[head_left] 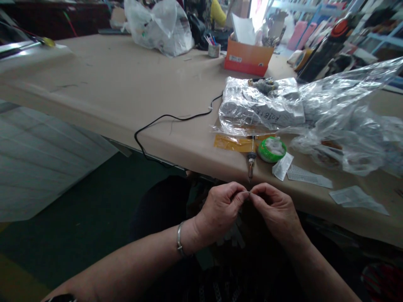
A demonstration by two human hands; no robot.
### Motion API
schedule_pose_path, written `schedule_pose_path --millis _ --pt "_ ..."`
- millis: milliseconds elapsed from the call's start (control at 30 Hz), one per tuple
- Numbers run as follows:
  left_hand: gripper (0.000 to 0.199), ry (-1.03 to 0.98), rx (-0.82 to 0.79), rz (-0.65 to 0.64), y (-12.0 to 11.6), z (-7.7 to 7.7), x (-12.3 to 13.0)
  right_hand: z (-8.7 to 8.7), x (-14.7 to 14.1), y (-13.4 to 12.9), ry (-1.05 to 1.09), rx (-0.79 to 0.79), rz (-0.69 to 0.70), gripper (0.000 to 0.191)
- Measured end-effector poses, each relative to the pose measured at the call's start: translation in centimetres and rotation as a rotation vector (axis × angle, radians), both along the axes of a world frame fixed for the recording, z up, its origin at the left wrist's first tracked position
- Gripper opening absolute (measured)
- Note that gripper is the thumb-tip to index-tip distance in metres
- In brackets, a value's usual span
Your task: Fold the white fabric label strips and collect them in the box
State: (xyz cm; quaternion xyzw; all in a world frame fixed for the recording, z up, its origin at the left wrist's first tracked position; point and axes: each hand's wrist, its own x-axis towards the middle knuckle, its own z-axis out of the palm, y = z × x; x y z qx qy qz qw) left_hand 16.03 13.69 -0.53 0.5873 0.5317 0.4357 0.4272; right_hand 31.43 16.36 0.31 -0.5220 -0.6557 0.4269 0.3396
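Observation:
My left hand (222, 212) and my right hand (277, 212) meet fingertip to fingertip just off the table's front edge. Both are closed in a pinch, and whatever sits between the tips is too small to name. Right beyond them a soldering iron (251, 161) lies with its tip pointing toward my fingers, over the table edge. Beside it stands a round green tin (272, 149) with whitish stuff in it. A strip of amber tape (233, 143) is under the iron's handle.
A black cord (166, 116) runs across the table (110, 84) and over its edge. Clear plastic bags (346, 121) cover a white block (261, 110) at right. Paper scraps (310, 176) lie near the front. An orange box (248, 58), a pen cup (214, 50) and a white bag (160, 29) stand behind.

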Motion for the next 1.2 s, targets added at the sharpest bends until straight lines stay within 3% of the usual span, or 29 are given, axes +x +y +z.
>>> schedule_pose_path --millis 400,1000,1100,1200 --pt "0.018 0.133 0.164 0.001 1.6 -0.3 -0.1 -0.8 0.1 0.9 -0.08 0.247 -0.026 0.009" --pt "0.02 0.116 0.161 0.024 2.6 -0.6 0.2 -1.1 0.1 1.3 -0.083 0.282 -0.016 0.01" --pt "0.019 0.137 0.157 0.014 2.0 -0.4 -0.1 -0.4 0.6 0.5 -0.189 0.426 0.057 0.005" --pt "0.019 0.161 0.141 -0.004 1.1 -0.7 -0.6 0.9 1.8 0.7 -0.335 0.682 0.105 0.015"
